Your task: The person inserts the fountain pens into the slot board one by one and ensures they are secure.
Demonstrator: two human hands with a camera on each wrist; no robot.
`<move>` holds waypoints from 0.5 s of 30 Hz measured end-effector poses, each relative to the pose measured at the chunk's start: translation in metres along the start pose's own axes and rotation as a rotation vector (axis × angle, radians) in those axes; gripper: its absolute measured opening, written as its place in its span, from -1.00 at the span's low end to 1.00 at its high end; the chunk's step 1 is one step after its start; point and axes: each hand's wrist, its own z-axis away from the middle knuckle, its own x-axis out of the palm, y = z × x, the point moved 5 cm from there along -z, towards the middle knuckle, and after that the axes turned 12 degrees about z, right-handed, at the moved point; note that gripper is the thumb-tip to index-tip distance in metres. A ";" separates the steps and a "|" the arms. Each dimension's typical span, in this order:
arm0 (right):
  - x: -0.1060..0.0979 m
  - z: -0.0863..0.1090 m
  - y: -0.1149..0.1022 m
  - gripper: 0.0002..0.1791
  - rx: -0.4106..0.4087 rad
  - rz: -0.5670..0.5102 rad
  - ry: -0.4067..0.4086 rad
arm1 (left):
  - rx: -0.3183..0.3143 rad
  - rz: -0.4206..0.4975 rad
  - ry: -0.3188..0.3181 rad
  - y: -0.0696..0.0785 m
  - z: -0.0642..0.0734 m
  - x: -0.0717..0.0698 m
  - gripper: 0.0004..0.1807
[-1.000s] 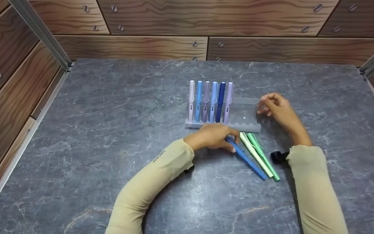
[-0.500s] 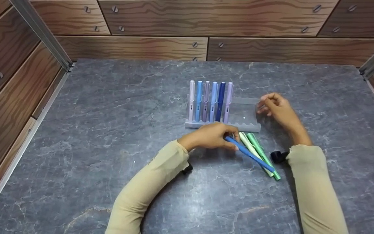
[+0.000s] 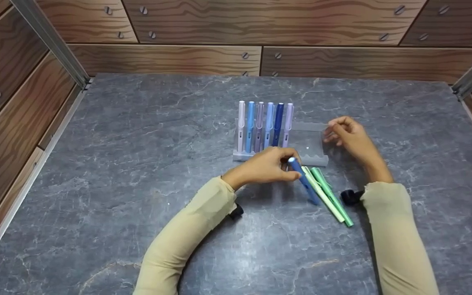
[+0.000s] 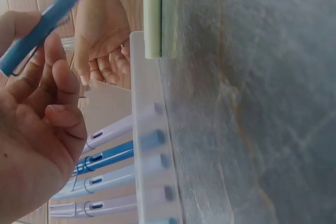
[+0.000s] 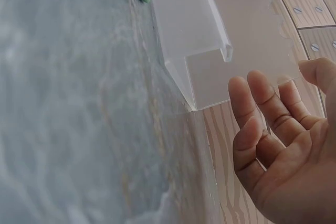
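No text, brand or number is readable on the slim coloured plastic pens [image 3: 250,127], clear plastic rack [image 3: 318,161] or beige fabric sleeve [image 3: 184,231] at seven o'clock.

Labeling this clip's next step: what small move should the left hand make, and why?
Likely raise the blue pen toward the rack, just right of the rightmost lilac pen: the left hand pinches the blue pen, and no pen stands there.

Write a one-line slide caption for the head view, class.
Left hand holds a blue pen near a clear rack bearing six pens.
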 end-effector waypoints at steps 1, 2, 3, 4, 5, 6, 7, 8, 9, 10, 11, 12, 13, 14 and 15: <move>0.000 0.000 0.000 -0.91 0.000 -0.004 0.000 | 0.006 -0.001 0.009 0.000 0.000 -0.001 -0.79; 0.000 0.000 0.000 -0.91 0.002 -0.008 0.000 | 0.009 0.006 0.016 0.000 0.000 -0.002 -0.79; 0.000 -0.001 0.000 -0.90 0.002 -0.007 0.002 | 0.013 0.014 0.022 0.000 0.000 -0.003 -0.79; 0.000 -0.001 0.000 -0.90 0.002 -0.007 0.004 | 0.016 0.024 0.028 0.001 0.000 -0.004 -0.79; 0.000 0.000 -0.001 -0.90 0.002 -0.007 0.005 | 0.018 0.033 0.035 0.001 0.000 -0.005 -0.79; 0.000 0.000 -0.001 -0.89 0.003 -0.006 0.007 | 0.020 0.043 0.040 0.001 0.001 -0.006 -0.79; 0.000 0.000 -0.002 -0.89 0.002 -0.006 0.008 | 0.021 0.051 0.045 0.002 0.001 -0.007 -0.79; 0.000 0.000 -0.002 -0.89 0.002 -0.006 0.010 | 0.023 0.062 0.050 0.002 0.002 -0.007 -0.79; 0.000 0.000 -0.002 -0.88 0.001 -0.005 0.012 | 0.023 0.071 0.056 0.002 0.002 -0.008 -0.79; 0.000 0.000 -0.001 -0.88 0.001 -0.004 0.013 | 0.023 0.077 0.062 0.003 0.003 -0.009 -0.79; 0.000 0.000 -0.001 -0.87 0.000 -0.002 0.013 | 0.024 0.084 0.066 0.003 0.003 -0.010 -0.79; 0.000 0.000 0.000 -0.86 -0.001 -0.001 0.014 | 0.023 0.090 0.073 0.003 0.004 -0.010 -0.78; 0.000 -0.001 0.001 -0.85 -0.002 -0.001 0.014 | 0.022 0.097 0.079 0.003 0.004 -0.011 -0.78; 0.000 -0.001 0.002 -0.83 -0.003 -0.001 0.015 | 0.022 0.102 0.086 0.004 0.004 -0.012 -0.78; 0.000 -0.001 0.002 -0.82 -0.004 -0.002 0.015 | 0.022 0.108 0.094 0.004 0.005 -0.013 -0.78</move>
